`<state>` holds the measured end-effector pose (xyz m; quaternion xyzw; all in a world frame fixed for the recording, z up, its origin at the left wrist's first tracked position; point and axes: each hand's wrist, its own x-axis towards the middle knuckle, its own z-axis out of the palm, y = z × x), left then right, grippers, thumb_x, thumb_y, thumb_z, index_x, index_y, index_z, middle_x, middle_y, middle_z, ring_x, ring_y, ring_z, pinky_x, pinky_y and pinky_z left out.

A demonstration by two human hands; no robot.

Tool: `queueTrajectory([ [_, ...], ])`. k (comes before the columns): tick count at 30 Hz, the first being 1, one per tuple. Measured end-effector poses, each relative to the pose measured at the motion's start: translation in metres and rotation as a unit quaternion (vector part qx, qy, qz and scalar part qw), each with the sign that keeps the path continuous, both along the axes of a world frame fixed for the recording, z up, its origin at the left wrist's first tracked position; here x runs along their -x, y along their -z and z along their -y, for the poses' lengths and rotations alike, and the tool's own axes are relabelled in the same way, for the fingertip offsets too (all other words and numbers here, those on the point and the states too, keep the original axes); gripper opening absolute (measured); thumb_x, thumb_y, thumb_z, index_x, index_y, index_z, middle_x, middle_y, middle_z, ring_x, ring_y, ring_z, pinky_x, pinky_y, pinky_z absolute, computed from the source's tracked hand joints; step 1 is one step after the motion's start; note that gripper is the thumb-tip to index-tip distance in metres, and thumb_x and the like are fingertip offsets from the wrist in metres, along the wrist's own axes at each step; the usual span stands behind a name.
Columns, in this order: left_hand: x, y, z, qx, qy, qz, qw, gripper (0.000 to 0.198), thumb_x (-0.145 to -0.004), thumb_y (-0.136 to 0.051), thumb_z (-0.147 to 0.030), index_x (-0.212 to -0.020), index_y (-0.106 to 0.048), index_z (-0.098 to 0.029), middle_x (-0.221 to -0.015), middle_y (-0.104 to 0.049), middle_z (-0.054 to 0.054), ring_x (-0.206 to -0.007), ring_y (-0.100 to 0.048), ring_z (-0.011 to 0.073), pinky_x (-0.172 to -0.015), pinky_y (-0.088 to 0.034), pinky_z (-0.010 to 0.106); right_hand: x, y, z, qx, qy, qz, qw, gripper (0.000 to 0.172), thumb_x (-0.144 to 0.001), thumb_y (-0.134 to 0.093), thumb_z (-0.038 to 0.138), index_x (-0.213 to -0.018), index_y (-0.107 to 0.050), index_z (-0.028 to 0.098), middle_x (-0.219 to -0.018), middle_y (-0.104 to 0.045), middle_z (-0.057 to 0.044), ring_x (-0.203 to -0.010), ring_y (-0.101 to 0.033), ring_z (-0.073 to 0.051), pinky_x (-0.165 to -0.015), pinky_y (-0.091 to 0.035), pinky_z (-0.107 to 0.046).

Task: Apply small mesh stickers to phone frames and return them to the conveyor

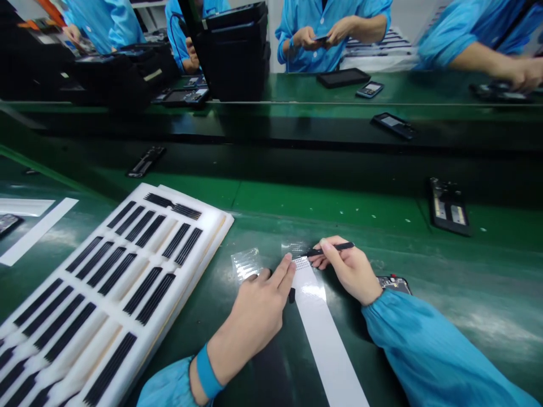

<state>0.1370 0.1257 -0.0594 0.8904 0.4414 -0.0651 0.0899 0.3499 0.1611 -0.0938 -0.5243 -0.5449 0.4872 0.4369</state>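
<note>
My right hand (348, 271) grips slim black tweezers (339, 247), their tip pointing left over a sheet of small dark stickers (302, 263). That sheet lies at the far end of a long white strip (333, 350). My left hand (259, 305) has its index and middle fingers stretched out, pressing on the sheet's left edge close to the tweezers' tip; its other fingers are partly hidden. Beside those fingers lies a piece of clear film (246, 263). A small black piece (292, 295) sits under the left hand's edge. Partly behind my right wrist is an opened phone (396, 282).
A white foam tray (167, 249) holding rows of thin black parts fills the left. White strips (40, 232) lie beyond it. Opened phones (449, 206) rest on the green bench. Across a raised ledge, co-workers in blue (335, 28) handle parts near stacked black trays (235, 53).
</note>
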Motion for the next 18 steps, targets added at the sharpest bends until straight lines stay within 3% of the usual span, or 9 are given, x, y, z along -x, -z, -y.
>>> queueTrajectory([
  [3,0.002,0.004,0.002,0.075,-0.065,0.146,0.984,0.064,-0.085,-0.040,-0.003,-0.147,-0.045,-0.015,-0.159,-0.036,0.009,-0.099,-0.063,0.0319,-0.076,-0.056,0.050,-0.001,0.003,0.000,-0.012,0.002,0.005,1.000,0.040,-0.096,-0.056,0.056,-0.087,-0.066,0.018,-0.076,-0.074,-0.006,-0.064,-0.071,-0.018,-0.061,-0.059,-0.028],
  [8,0.003,0.013,0.003,0.126,-0.189,0.323,0.919,0.052,-0.090,-0.044,-0.011,-0.140,-0.052,-0.023,-0.152,-0.049,0.009,-0.111,-0.060,0.0326,-0.090,-0.049,0.051,-0.001,0.007,-0.003,-0.030,0.011,-0.003,0.999,0.041,-0.093,-0.061,0.056,-0.083,-0.068,0.017,-0.078,-0.074,-0.007,-0.062,-0.070,-0.017,-0.059,-0.059,-0.027],
  [10,0.003,0.011,0.002,0.142,-0.268,0.401,0.865,0.044,-0.097,-0.044,-0.024,-0.140,-0.045,-0.021,-0.143,-0.055,0.014,-0.108,-0.062,0.0286,-0.085,-0.052,0.043,0.000,0.000,0.002,-0.036,0.015,-0.019,0.999,0.039,-0.096,-0.058,0.053,-0.087,-0.068,0.017,-0.076,-0.074,-0.006,-0.063,-0.071,-0.018,-0.060,-0.059,-0.028],
  [13,0.003,0.001,0.001,0.232,-0.335,0.512,0.756,0.043,-0.101,-0.035,-0.050,-0.131,-0.041,-0.019,-0.109,-0.066,0.013,-0.066,-0.060,0.0159,-0.052,-0.048,0.028,0.006,-0.023,0.018,-0.057,0.003,-0.067,0.996,0.031,-0.102,-0.052,0.043,-0.094,-0.068,0.018,-0.079,-0.074,-0.005,-0.068,-0.071,-0.017,-0.066,-0.060,-0.029],
  [15,0.003,-0.008,0.002,0.323,-0.333,0.567,0.681,0.047,-0.102,-0.025,-0.056,-0.118,-0.045,-0.017,-0.089,-0.064,0.007,-0.050,-0.049,0.0107,-0.040,-0.037,0.023,0.013,-0.041,0.030,-0.082,-0.012,-0.081,0.993,0.025,-0.104,-0.052,0.036,-0.095,-0.070,0.020,-0.083,-0.075,-0.004,-0.072,-0.071,-0.015,-0.069,-0.059,-0.026],
  [18,0.003,-0.018,0.006,0.436,-0.302,0.616,0.582,0.045,-0.102,-0.026,-0.054,-0.105,-0.049,-0.016,-0.073,-0.060,0.003,-0.042,-0.042,0.0089,-0.036,-0.033,0.021,0.022,-0.058,0.043,-0.113,-0.013,-0.060,0.992,0.023,-0.104,-0.052,0.030,-0.095,-0.071,0.022,-0.086,-0.075,-0.003,-0.073,-0.071,-0.014,-0.070,-0.059,-0.022],
])
